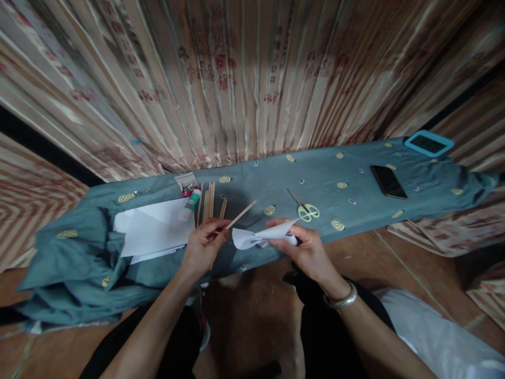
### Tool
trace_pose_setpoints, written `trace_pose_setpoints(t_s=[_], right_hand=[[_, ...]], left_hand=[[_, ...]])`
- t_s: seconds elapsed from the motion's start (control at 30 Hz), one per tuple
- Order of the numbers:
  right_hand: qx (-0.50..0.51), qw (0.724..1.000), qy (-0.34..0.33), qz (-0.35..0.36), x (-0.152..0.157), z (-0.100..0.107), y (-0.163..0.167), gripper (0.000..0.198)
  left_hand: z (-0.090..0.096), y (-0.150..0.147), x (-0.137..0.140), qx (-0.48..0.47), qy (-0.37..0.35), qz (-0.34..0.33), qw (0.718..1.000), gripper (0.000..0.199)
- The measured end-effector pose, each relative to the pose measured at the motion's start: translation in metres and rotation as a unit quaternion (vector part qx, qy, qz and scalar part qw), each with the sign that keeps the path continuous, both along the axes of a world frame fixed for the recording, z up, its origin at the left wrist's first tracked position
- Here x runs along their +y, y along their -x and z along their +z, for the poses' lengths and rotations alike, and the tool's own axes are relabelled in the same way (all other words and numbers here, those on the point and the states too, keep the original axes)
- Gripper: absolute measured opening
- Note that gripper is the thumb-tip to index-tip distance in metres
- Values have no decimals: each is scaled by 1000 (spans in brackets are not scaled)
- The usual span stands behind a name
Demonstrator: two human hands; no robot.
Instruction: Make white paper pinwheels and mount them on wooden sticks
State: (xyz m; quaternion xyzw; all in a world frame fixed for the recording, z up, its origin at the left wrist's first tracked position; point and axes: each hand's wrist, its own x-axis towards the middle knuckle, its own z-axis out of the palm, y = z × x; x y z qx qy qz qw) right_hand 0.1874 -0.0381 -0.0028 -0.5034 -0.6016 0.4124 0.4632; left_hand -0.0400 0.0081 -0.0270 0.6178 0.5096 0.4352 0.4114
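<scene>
Pinched between the fingers of my left hand (205, 245) is a thin wooden stick (242, 212), its free end slanting up to the right. My right hand (305, 250), with a silver bangle on the wrist, grips a folded piece of white paper (260, 238) shaped like a pinwheel or bow. Stick and paper are close together above the table's front edge; whether they touch I cannot tell. Just left of my left hand lie white paper sheets (153, 227) and a green-and-white glue stick (192, 203). Several more wooden sticks (209, 200) lie behind that hand.
A blue-green patterned cloth (252, 184) covers the narrow table. Scissors (307, 211) with green handles lie beyond my right hand. Farther right are a black phone (389, 182) and a blue-framed tablet (429, 143). A small bag of metal pins (188, 185) sits behind the glue. Curtains (244, 79) hang behind.
</scene>
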Motion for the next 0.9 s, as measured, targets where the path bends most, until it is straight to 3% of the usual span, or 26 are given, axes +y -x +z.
trace_pose_setpoints(t_s=[0.3, 0.43, 0.6, 0.9], right_hand=[[-81, 975, -204, -28, -6, 5, -2, 15], [-118, 959, -257, -29, -7, 5, -2, 18], [-131, 950, -284, -17, -10, 8, -3, 25], [-124, 956, -266, -19, -11, 9, 0, 24]], left_hand=[[9, -2, -20, -12, 13, -40, 999, 23], [9, -3, -23, -17, 18, -56, 998, 22], [12, -3, -26, -4, 14, -55, 998, 20], [19, -7, -29, -5, 31, -26, 999, 17]])
